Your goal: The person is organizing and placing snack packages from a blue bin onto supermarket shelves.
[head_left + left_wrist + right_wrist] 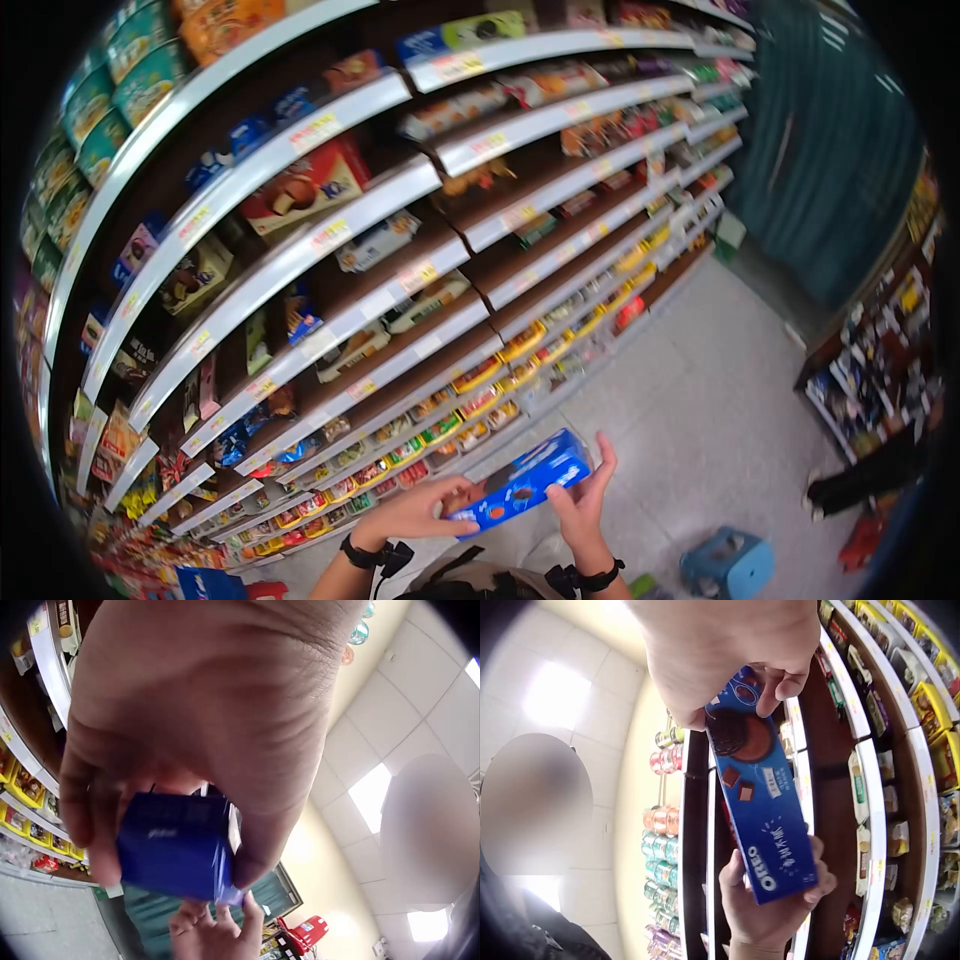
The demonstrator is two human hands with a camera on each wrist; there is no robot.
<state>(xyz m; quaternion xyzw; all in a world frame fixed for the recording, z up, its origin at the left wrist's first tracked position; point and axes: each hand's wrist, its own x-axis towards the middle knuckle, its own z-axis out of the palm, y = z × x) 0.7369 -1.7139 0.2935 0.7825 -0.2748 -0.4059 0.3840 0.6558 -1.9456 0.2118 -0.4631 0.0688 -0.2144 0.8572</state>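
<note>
A blue Oreo box (530, 484) is held between both hands, low in the head view. My left hand (424, 510) grips its left end, fingers and thumb on opposite sides. At the other end my right hand (584, 500) pinches the box, with one finger standing up beyond it. The right wrist view shows the printed front of the box (761, 802), the right hand (731, 652) at its upper end and the left hand (761, 915) round its lower end. In the left wrist view the left hand (202, 697) covers much of the box (176, 847).
Long store shelves (420, 285) with packaged snacks curve along the left. A blue stool (728, 562) stands on the floor (690, 400) at the lower right. Dark green strip curtains (820, 150) hang at the upper right, above another stocked shelf. A person's dark-clothed leg (868, 478) shows at the right.
</note>
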